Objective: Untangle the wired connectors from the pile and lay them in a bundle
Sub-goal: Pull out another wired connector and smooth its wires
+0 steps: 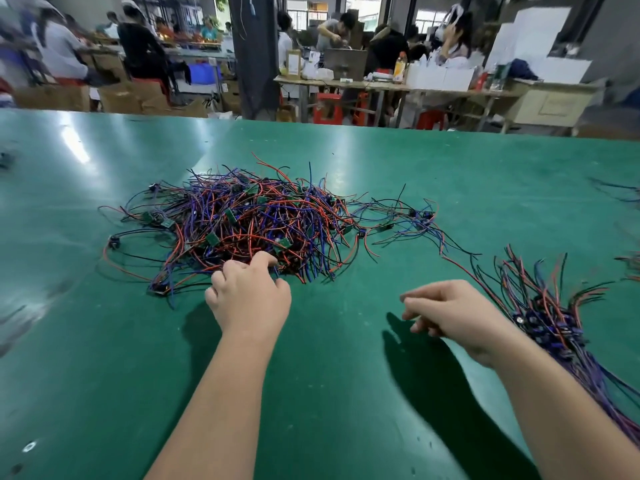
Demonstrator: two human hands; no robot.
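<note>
One pile [249, 220] touches the left hand [249, 296]; bundle [547, 320] beside right hand [457, 310].

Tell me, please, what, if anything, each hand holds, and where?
Right hand holds nothing. Left hand touches the pile's near edge; a grip cannot be told.

Bright overhead glare on table [339, 358], blurred background, warped edges.

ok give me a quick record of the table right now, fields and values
surface: green table
pile: tangled red, blue and black wired connectors, centre of table
bundle: wires laid together, far right, apart from pile
left hand: fingers curled at pile's near edge, grip unclear
right hand: loosely curled, holds nothing, between pile and bundle
</note>
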